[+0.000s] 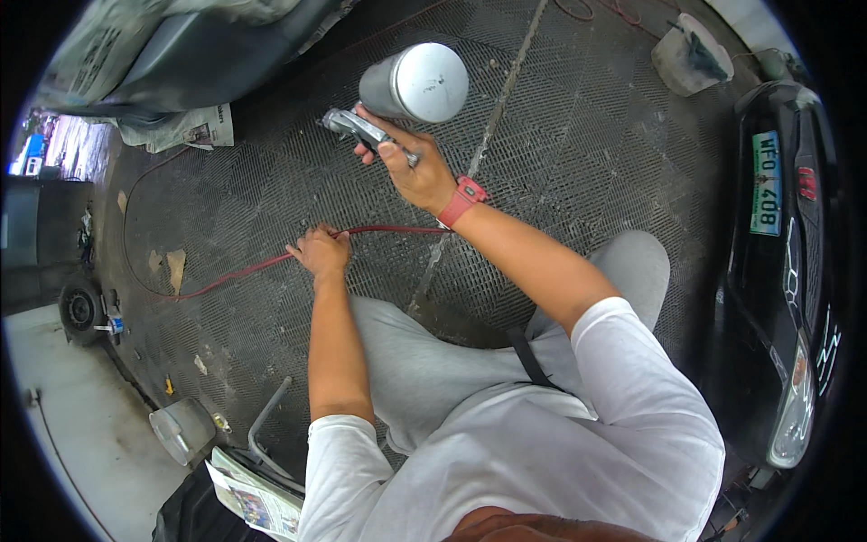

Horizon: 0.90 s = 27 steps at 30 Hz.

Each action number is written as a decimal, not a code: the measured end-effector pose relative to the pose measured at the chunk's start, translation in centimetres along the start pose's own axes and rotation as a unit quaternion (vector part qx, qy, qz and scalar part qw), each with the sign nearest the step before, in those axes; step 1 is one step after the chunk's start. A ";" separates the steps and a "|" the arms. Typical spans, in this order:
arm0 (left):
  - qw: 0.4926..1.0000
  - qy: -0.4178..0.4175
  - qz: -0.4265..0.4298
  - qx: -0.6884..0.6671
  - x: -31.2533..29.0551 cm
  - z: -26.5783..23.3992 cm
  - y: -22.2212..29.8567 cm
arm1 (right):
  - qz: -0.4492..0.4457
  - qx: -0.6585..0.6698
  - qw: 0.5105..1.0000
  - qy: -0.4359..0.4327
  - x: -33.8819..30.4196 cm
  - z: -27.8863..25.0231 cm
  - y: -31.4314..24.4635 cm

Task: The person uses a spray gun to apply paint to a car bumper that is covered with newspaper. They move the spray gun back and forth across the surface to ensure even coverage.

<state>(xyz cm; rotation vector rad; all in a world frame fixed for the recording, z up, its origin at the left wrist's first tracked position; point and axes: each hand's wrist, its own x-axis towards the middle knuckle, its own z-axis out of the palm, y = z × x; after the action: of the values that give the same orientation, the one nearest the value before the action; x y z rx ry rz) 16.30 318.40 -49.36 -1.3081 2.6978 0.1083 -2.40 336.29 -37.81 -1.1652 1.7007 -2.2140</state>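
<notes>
Head view showed the person crouched over a dark metal grating floor [578, 135], the right hand [411, 167] closed firmly round the grip of a spray gun [366, 128] whose large silver cup [417, 83] pointed up and away from the body. The left hand [321, 251] was curled shut on the red air hose [244, 269], which ran across the grating from the gun off toward the left. To my eye, the hose wanted to be drawn with slack kept behind the gun, so the cup stayed level and nothing tugged the wrist, where a red watch [465, 197] sat. Just to the right stood the front of a black car [786, 271], close enough that a swinging hose could brush it. Masked bodywork under newspaper [194, 126] lay at the upper left, a plastic jug [691, 56] sat at the upper right, a small wheel [81, 309] stood at the floor's left edge, and more newspaper [253, 497] with a metal can [181, 429] lay beside the person's left hip, all liable to snag a trailing loop.
</notes>
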 end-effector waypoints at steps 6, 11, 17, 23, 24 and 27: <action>0.998 0.042 -0.035 0.044 -2.3 -2.0 0.6 | -0.010 0.047 0.996 0.073 5.5 -6.7 5.4; 0.998 0.015 -0.060 0.011 -7.0 -6.7 4.0 | 0.011 0.095 0.985 0.143 12.9 -14.3 7.7; 0.990 -0.084 0.012 -0.114 -11.3 -13.3 9.0 | 0.028 0.075 0.975 0.209 21.0 -22.9 9.1; 0.975 -0.161 0.093 -0.124 -14.4 -25.2 19.4 | 0.107 0.005 0.965 0.239 25.5 -28.6 9.3; 0.974 -0.163 0.102 -0.121 -14.4 -26.0 20.2 | 0.088 0.021 0.969 0.231 25.0 -28.6 8.7; 0.974 -0.161 0.145 -0.061 -13.0 -25.1 19.8 | 0.048 0.038 0.985 0.163 23.0 -27.3 8.1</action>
<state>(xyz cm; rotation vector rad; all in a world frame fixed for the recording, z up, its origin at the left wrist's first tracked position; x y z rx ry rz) 6.30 337.60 -22.44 -0.8266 2.6074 0.4809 -38.36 342.64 -35.41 -0.7173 1.7204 -2.4911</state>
